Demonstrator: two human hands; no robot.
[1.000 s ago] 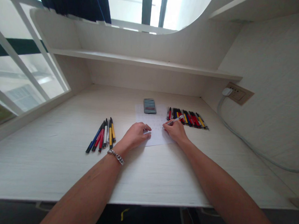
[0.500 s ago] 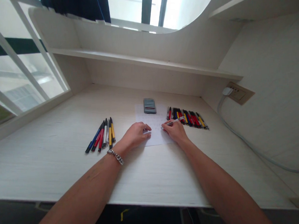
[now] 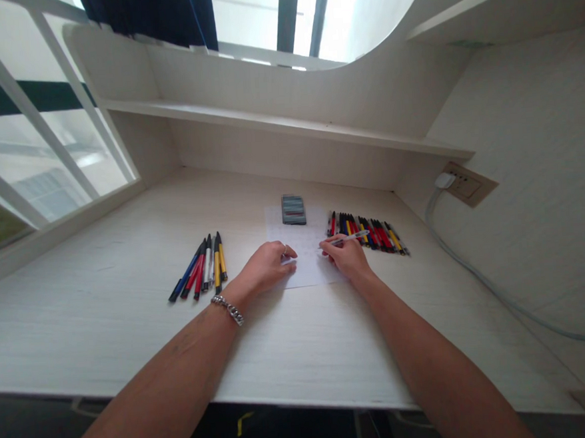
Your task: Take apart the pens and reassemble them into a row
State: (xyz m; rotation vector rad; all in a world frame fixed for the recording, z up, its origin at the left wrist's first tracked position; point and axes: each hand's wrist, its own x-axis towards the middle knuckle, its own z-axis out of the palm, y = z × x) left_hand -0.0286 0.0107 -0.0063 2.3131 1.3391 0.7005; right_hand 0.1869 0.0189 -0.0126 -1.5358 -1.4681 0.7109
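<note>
Loose pens lie at nine o'clock from the paper, whose left edge the half-open, seemingly empty left hand apparently steadies, while at three o'clock the right hand pinches a pen low, probably for control, near a row of pens.

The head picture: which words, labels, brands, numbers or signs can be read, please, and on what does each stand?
No text is readable.
Paper: faint marks, too small to read.
Dark rectangular object: surface too blurred to read.
Held pen, left pens, right pens: any print is too small.
</note>
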